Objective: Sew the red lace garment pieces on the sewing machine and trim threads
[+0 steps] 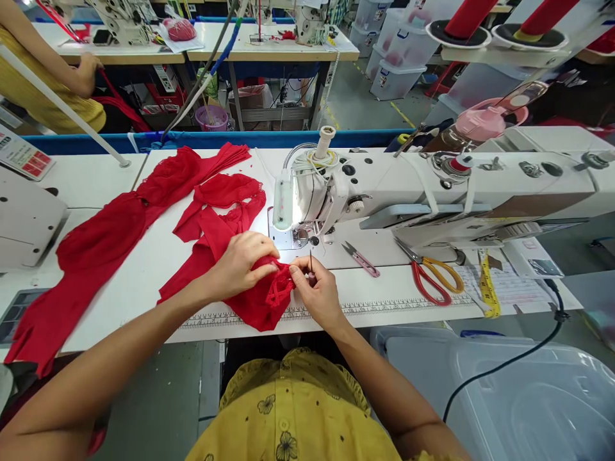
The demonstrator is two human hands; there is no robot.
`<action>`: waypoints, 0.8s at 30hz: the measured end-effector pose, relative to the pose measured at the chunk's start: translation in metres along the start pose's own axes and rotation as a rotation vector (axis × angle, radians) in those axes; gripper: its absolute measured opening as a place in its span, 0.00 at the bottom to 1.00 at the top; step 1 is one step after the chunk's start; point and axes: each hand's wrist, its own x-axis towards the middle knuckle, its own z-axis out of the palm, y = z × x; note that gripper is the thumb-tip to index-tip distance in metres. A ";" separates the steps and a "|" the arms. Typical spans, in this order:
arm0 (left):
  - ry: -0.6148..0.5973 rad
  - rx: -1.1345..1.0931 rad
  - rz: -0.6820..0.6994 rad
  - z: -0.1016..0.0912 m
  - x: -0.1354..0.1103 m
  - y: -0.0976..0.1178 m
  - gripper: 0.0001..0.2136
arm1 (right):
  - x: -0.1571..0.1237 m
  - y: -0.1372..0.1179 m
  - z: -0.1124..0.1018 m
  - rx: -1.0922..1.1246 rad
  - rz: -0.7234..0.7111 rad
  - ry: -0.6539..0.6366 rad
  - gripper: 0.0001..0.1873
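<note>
A piece of red fabric (259,301) with a lace edge lies on the white sewing table (384,294) in front of me. My left hand (243,259) presses down on it, fingers curled and gripping the cloth. My right hand (317,288) is closed around a small thin pointed tool (311,266), its tip upright, right beside the lace edge. Both hands meet at the fabric, just in front of the sewing machine's needle area (300,234).
More red fabric pieces (110,230) spread over the table's left. A white sewing machine (432,186) spans the right. Thread snips (360,258), red-and-yellow scissors (432,272) and a yellow tape measure (487,288) lie right of my hands. Another person (43,83) sits far left.
</note>
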 end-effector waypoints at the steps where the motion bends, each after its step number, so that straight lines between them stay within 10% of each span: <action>1: 0.102 0.053 -0.041 0.003 -0.005 0.007 0.07 | 0.000 0.000 -0.001 0.000 0.002 0.007 0.10; 4: 0.245 0.101 -0.167 0.017 -0.018 0.026 0.11 | -0.001 0.000 -0.001 -0.007 0.003 0.009 0.10; 11: 0.150 -0.276 -0.350 0.034 -0.024 0.037 0.10 | -0.003 0.002 -0.001 0.031 0.021 0.010 0.10; 24: 0.240 -0.204 -0.241 0.017 -0.013 0.029 0.10 | -0.005 0.006 -0.004 0.009 0.009 0.012 0.11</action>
